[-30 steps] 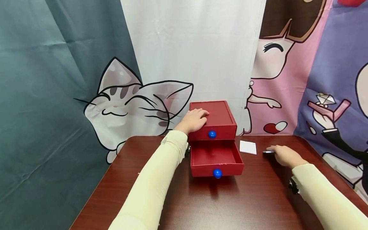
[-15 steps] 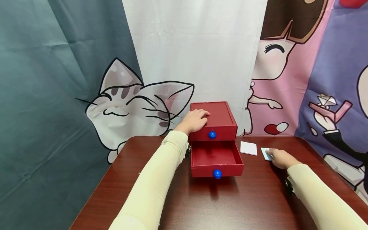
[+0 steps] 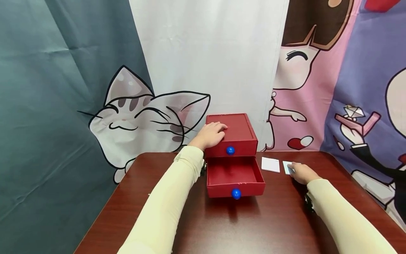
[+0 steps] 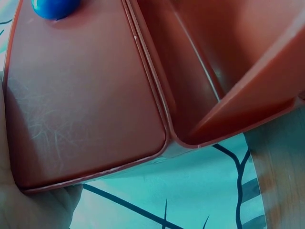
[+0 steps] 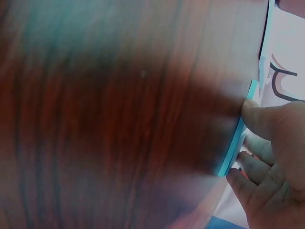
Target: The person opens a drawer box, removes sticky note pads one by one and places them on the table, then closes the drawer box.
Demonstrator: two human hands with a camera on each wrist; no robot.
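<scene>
A red two-drawer box [image 3: 236, 126] stands at the back of the table, its lower drawer [image 3: 235, 190] pulled out and its upper drawer pushed in. Each drawer front has a round blue knob. My left hand [image 3: 210, 135] rests on top of the box at the left edge. In the left wrist view part of that hand [image 4: 28, 207] lies along the corner. To the right, my right hand [image 3: 303, 173] holds a light blue pad of sticky notes [image 3: 287, 168] by its edge at the tabletop. The right wrist view shows the thumb on the pad's edge [image 5: 233, 145], fingers [image 5: 257, 168] beyond.
A white square pad [image 3: 270, 164] lies between the box and the blue one. The brown wooden table [image 3: 272, 225] ends close behind the box at a cartoon-printed curtain [image 3: 203, 70].
My right hand has lowered the blue pad from edge-on to flat and shifted it left, beside the white pad. The left hand stays on the box.
</scene>
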